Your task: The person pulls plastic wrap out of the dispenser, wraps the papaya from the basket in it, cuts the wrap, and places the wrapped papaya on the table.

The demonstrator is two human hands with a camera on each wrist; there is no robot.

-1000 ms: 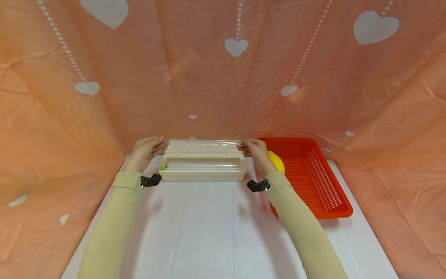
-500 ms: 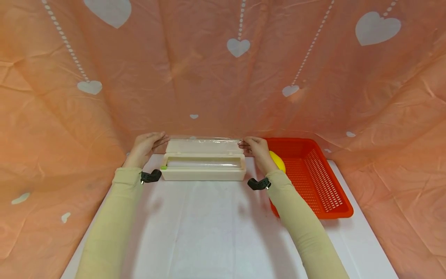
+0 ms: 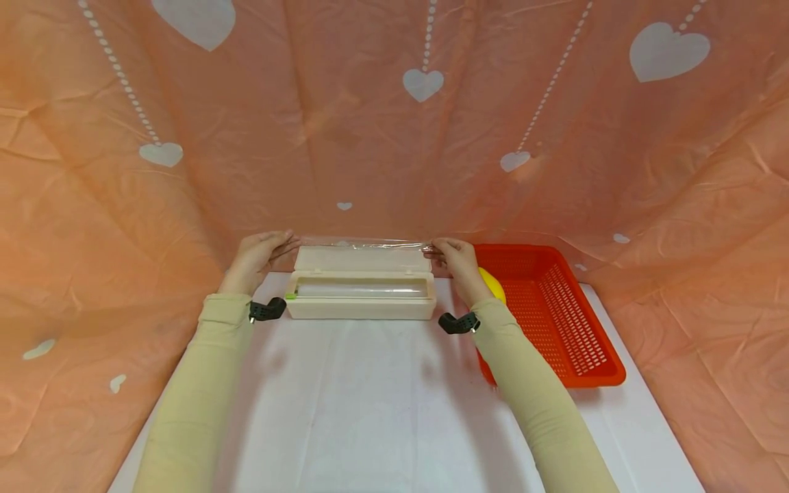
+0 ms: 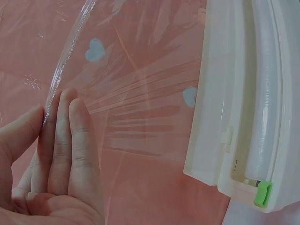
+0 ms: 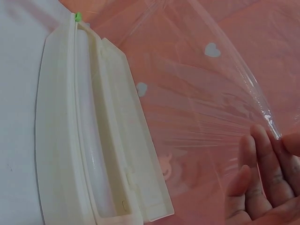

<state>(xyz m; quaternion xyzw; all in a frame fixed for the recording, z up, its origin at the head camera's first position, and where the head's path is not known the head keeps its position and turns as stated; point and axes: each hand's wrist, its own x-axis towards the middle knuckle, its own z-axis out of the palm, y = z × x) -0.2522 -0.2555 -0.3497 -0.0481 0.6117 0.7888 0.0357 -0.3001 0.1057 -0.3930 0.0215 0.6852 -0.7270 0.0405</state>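
Clear plastic wrap (image 4: 140,98) stretches out past the raised lid of a cream wrap dispenser (image 3: 360,309). My left hand (image 3: 254,260) pinches one corner of its free edge between thumb and index finger. The opposite corner is pinched by my right hand (image 3: 457,266), its other fingers lying behind the film. In the right wrist view the film shows creases fanning from the fingers toward the lid (image 5: 133,140). Inside the dispenser lies the roll of wrap (image 5: 91,126), and a green slider (image 4: 263,193) sits at its left end.
A red-orange plastic basket (image 3: 592,329) stands at the right beside my right forearm, with a yellow rounded object (image 3: 492,285) partly hidden in it. An orange curtain with hearts (image 3: 370,150) hangs close behind the dispenser. The table (image 3: 364,397) has a white cover.
Both hands have moved slightly up and away from the dispenser, drawing the film's edge farther beyond the lid. The dispenser and basket have stayed in place.
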